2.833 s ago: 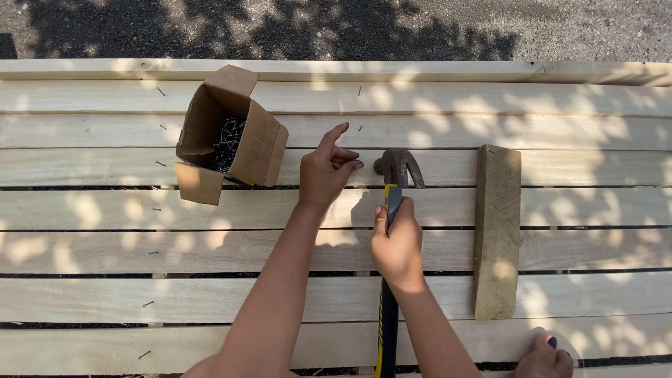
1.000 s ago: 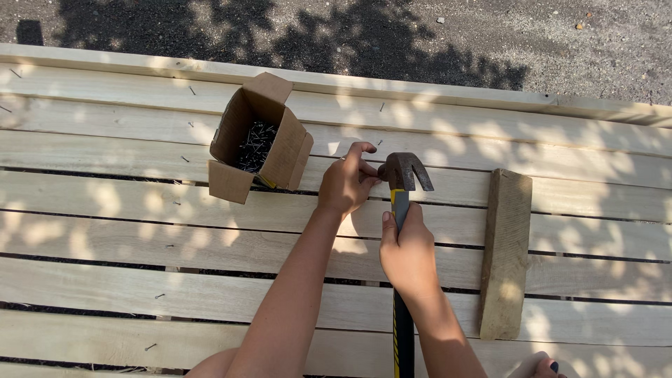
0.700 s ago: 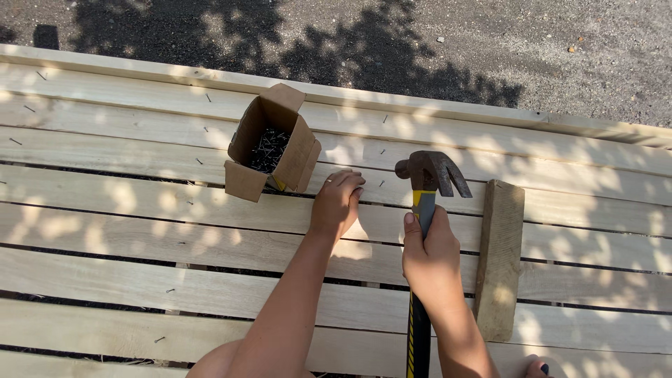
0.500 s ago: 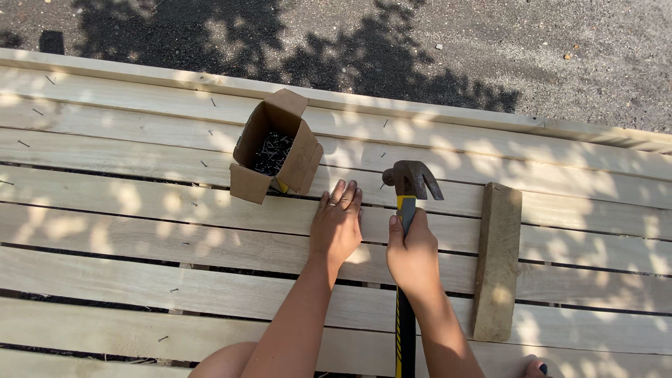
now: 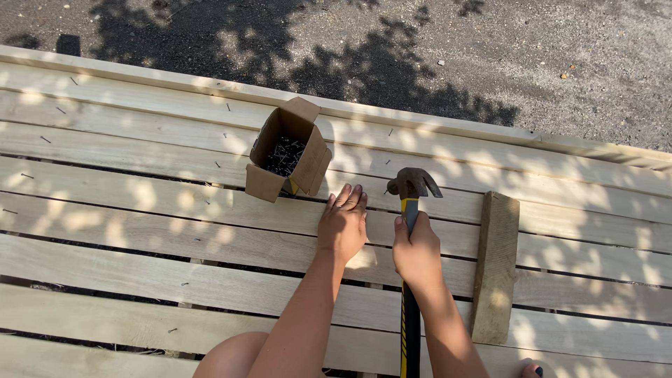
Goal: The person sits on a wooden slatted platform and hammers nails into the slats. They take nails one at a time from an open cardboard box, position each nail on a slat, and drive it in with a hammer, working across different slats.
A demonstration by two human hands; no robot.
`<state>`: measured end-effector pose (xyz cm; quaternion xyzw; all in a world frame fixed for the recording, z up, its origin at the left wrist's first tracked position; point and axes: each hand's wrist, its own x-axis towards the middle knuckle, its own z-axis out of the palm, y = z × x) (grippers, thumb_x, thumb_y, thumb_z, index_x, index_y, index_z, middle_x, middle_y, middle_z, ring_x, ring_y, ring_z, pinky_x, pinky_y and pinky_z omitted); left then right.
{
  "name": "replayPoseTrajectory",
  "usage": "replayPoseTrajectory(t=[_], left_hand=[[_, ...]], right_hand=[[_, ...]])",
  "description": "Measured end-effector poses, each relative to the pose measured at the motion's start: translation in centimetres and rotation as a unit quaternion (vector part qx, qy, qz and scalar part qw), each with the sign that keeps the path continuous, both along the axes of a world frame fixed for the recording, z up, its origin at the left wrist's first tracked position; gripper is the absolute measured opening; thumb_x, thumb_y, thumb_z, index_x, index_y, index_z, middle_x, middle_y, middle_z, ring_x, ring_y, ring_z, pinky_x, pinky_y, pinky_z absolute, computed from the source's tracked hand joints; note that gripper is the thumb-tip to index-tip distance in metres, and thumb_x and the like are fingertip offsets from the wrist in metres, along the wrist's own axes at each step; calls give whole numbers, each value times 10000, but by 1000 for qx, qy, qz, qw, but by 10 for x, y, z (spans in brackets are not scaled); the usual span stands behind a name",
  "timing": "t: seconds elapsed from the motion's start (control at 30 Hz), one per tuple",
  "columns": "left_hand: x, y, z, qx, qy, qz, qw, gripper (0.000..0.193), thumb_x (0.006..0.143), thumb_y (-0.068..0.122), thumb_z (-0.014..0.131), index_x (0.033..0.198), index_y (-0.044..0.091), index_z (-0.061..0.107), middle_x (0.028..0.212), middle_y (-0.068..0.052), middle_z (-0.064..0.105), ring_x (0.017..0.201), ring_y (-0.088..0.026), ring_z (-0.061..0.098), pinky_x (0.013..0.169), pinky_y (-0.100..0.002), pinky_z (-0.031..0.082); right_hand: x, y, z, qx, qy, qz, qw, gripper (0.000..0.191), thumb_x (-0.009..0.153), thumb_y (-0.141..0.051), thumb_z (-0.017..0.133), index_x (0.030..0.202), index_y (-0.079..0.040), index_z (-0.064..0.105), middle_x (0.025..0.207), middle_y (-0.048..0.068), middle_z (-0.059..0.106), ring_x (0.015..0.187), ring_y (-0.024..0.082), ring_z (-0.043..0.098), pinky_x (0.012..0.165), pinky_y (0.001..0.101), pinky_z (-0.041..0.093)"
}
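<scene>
The right hand [image 5: 418, 253] has its fingers wrapped tight around a claw hammer [image 5: 411, 210], whose head sits just beyond the knuckles. The left hand [image 5: 343, 224] lies flat on the slatted wooden surface [image 5: 140, 231], fingers pressed together. Beyond them stands an open cardboard box of nails [image 5: 285, 157]. A short wooden block [image 5: 495, 266] lies right of the hammer.

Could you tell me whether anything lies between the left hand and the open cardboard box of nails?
Nothing visible does: only bare plank separates the left hand from the box of nails.
</scene>
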<state>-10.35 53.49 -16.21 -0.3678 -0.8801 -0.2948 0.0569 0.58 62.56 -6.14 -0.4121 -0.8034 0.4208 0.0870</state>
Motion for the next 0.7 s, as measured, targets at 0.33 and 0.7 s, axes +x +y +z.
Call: replayPoseTrajectory(t=[0.33, 0.7], left_hand=[[-120, -61, 123, 40, -75, 156, 984, 148, 872, 95, 671, 989, 35, 738, 991, -189, 731, 911, -353, 720, 801, -438, 591], [-203, -22, 37, -410, -138, 12, 902, 304, 999, 120, 569, 1254, 159, 730, 1310, -122, 683, 1198, -276, 670, 968, -421, 564]], right_hand=[[4, -37, 54, -228, 118, -30, 966, 226, 1022, -282, 519, 974, -65, 480, 599, 13, 475, 393, 112, 429, 344, 321, 402], [-10, -50, 53, -266, 99, 44, 958, 245, 997, -298, 569, 1020, -58, 526, 587, 14, 479, 380, 110, 436, 323, 310, 394]])
